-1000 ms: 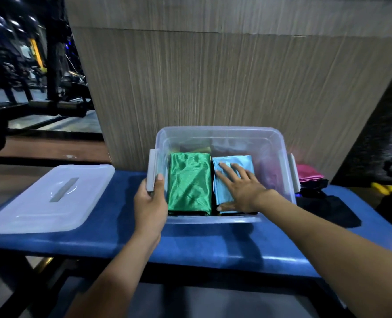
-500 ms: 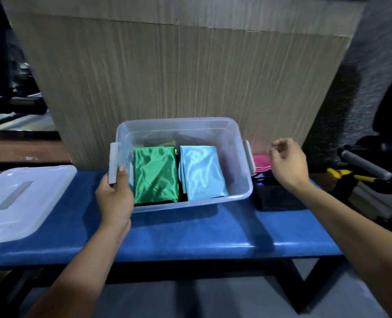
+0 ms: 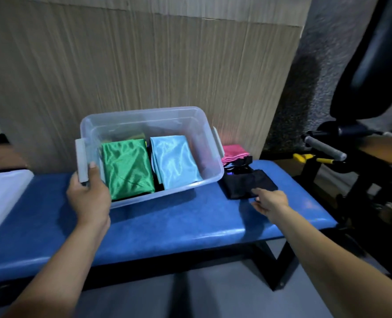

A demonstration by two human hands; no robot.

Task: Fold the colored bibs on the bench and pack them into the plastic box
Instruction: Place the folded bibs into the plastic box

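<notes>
The left hand (image 3: 88, 193) has its fingers wrapped round the grey handle at the near-left corner of the plastic box (image 3: 210, 180), which sits mid-frame on the blue table (image 3: 167, 223) with a green bib (image 3: 127, 167) and a light blue bib (image 3: 175, 161) folded side by side inside. Over at right of centre the right hand (image 3: 269, 200) reaches with fingers loosely spread and holding nothing, its tips at the near edge of a black bib (image 3: 247, 183) lying flat just beside the box — a pink one (image 3: 234, 150) is heaped behind it. To my eye the next bib is about to be picked up: best to pinch the black cloth by a corner or edge, draw it toward open table, and smooth it flat before folding — slippery fabric will slide, so keep the box steadied
</notes>
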